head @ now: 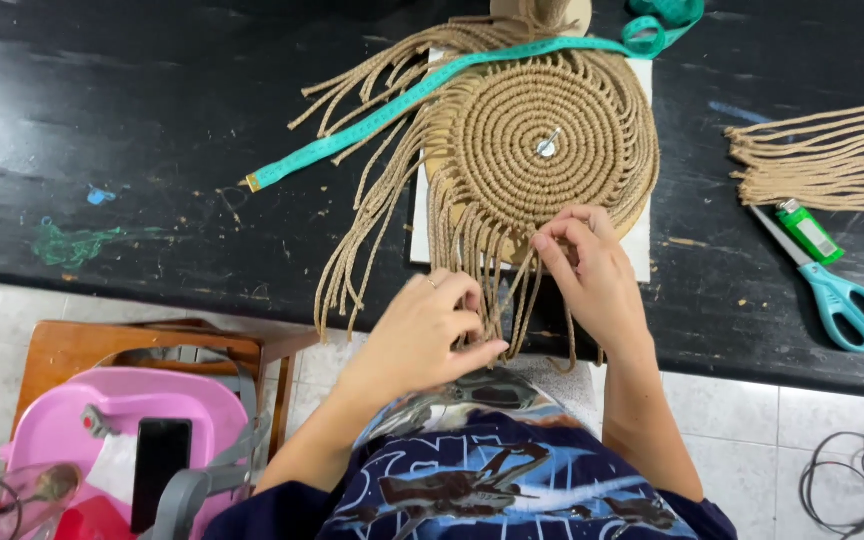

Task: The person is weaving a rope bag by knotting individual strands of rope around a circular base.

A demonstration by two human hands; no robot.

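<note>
A round coiled mat of tan cord (542, 135) lies on a white board (640, 240) on the black table (152, 130), pinned at its middle by a metal pin (547, 146). Loose cord ends (372, 230) fan out from its left and near edges. My right hand (592, 270) pinches cords at the mat's near rim. My left hand (427, 325) grips several hanging cords just below the table's front edge. A teal measuring tape (392, 115) crosses the top of the mat.
A bundle of cut tan cords (822, 155) lies at the right, with teal-handled scissors (842, 300) and a green lighter (807, 230) below it. A wooden stool (82, 345) with a pink object (112, 420) stands at the lower left. Dark wire (862, 470) coils on the tiled floor.
</note>
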